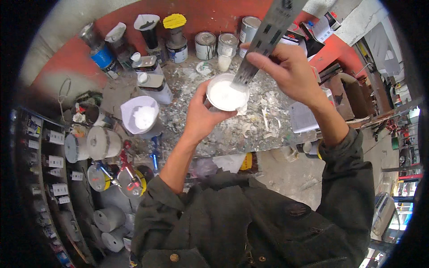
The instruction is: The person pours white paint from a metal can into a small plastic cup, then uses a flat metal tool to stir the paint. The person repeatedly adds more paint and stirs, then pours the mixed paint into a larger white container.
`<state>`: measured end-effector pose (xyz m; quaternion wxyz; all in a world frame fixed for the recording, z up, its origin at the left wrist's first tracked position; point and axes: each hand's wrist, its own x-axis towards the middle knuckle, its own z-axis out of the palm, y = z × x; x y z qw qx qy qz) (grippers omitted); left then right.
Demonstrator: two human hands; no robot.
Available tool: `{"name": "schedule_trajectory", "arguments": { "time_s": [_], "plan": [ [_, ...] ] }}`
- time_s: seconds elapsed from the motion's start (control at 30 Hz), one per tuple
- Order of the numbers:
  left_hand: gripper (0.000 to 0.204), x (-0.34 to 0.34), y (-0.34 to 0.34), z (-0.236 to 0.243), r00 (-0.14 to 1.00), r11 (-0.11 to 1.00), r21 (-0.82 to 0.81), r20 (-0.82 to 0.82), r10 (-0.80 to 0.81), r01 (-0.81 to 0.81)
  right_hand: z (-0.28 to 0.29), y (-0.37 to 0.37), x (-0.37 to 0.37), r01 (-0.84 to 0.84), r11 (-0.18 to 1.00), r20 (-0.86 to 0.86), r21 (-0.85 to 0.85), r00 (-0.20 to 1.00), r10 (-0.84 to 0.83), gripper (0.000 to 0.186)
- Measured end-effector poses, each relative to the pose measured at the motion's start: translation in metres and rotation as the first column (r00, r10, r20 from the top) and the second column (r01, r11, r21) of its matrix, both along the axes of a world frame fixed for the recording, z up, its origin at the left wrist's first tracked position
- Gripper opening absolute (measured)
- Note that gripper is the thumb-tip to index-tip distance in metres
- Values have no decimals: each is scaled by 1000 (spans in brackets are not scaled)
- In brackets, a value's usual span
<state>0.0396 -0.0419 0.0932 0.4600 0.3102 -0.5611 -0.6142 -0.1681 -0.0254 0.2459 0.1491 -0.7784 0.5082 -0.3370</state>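
Note:
My left hand (203, 111) is wrapped round a round cup of white paint (225, 94), held over the workbench. From the right, my right hand (288, 69) grips a flat metal mixing stick (263, 40) with slots and markings along it. The stick leans down to the left, and its lower end dips into the cup at the rim nearest my right hand. White liquid coats that lower end. On the bench left of my left hand stands a paper strainer cone (139, 115) with white material in it.
Paint cans (205, 46) line the red wall behind the splattered workbench (268, 136). Two metal solvent tins (154, 87) stand at the left. Spray guns (127, 167) hang off the bench's left front, above shelves (53, 187). A white sheet (304, 117) lies at the right.

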Motion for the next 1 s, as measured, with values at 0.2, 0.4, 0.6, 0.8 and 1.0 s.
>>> {"name": "schedule_trajectory", "arguments": {
  "time_s": [0.2,0.4,0.6,0.8,1.0],
  "plan": [
    [76,57,-18,46,996,998,-39,68,53,-50,32,-8,66,16,1000,58,10,998,-17,27],
    [77,132,-36,92,983,988,-142,167,79,-55,114,-53,126,-33,932,144,-360,986,90,37],
    [77,196,-45,110,968,968,-188,161,195,-163,99,-97,180,-259,887,21,-382,957,288,34],
    [76,225,-48,108,947,963,-121,189,261,-241,53,-105,230,-188,938,3,-291,980,197,33],
    [73,246,-48,90,910,943,-152,255,328,-298,69,-114,257,-116,832,151,-542,961,233,35]
  ]
}}
